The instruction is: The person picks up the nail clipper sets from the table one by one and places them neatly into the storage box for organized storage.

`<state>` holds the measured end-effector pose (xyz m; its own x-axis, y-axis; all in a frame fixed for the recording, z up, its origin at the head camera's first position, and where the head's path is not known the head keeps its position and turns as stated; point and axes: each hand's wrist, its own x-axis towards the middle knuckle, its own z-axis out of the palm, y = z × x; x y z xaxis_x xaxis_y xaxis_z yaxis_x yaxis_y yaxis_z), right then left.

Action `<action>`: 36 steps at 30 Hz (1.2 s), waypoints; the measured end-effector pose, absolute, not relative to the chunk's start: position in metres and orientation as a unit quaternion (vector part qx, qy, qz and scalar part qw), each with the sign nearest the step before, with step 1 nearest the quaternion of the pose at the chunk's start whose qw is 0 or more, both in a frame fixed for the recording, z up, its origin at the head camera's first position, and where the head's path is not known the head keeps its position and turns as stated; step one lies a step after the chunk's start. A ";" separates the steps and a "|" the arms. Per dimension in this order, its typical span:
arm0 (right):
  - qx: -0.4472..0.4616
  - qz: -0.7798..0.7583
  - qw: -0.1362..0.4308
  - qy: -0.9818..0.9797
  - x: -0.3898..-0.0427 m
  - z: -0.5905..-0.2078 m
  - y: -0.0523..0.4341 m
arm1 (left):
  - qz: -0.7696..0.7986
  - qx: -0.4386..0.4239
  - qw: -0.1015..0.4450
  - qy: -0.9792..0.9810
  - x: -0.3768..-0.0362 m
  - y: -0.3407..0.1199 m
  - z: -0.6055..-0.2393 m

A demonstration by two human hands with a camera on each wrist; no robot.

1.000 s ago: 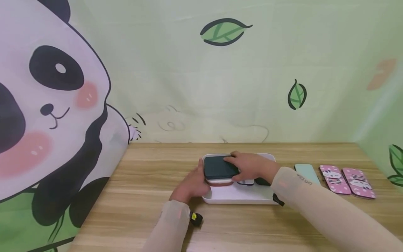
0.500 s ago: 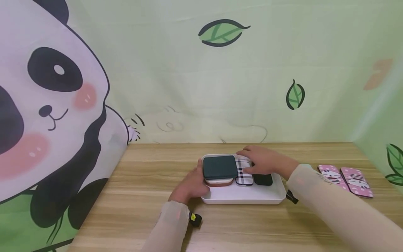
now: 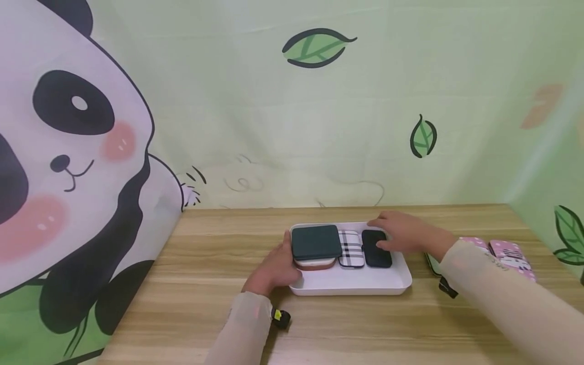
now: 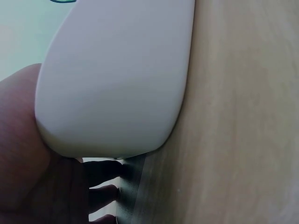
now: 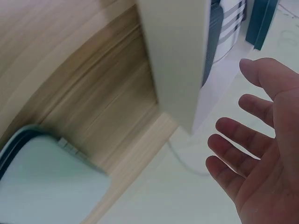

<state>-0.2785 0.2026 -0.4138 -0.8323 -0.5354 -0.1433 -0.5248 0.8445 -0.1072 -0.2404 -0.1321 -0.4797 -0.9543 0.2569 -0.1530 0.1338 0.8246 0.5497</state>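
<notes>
My left hand (image 3: pixel 274 266) grips the left end of the white rectangular plastic tray (image 3: pixel 351 286) on the wooden surface (image 3: pixel 191 304), fingers curled under its wall. My right hand (image 3: pixel 401 234) hovers flat over the tray's right side, grip wide, holding nothing, just above the black phone case (image 3: pixel 376 249). Beside it lie the plaid phone case (image 3: pixel 351 248) and the dark green wallet case (image 3: pixel 316 242), stacked on a brown one.

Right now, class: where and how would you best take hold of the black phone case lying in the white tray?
Probably by its two long edges, from above. The black phone case lies flat in the white tray, its left edge close beside the plaid case, so fingers have little room there. The open right hand hovers over its right side.
</notes>
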 end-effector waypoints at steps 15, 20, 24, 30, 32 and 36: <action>-0.274 -0.016 0.060 0.960 -0.276 -0.422 0.229 | 0.279 0.104 0.109 0.948 -0.238 -0.131 -0.477; -0.267 -0.020 0.051 0.962 -0.272 -0.418 0.243 | 0.278 0.103 0.107 0.949 -0.238 -0.132 -0.477; -0.275 -0.016 0.039 0.961 -0.270 -0.417 0.259 | 0.282 0.102 0.107 0.948 -0.238 -0.132 -0.476; -0.266 -0.006 0.054 0.962 -0.266 -0.422 0.282 | 0.278 0.102 0.108 0.949 -0.238 -0.131 -0.476; -0.257 -0.007 0.066 0.964 -0.266 -0.424 0.288 | 0.279 0.101 0.109 0.949 -0.238 -0.131 -0.476; -0.244 -0.019 0.095 0.965 -0.262 -0.426 0.297 | 0.279 0.101 0.109 0.949 -0.238 -0.132 -0.476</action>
<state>-0.2620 0.2973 -0.4257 -0.8632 -0.4741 -0.1736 -0.4669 0.8804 -0.0827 -0.2381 -0.1316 -0.4762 -0.9558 0.2530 -0.1496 0.1319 0.8240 0.5510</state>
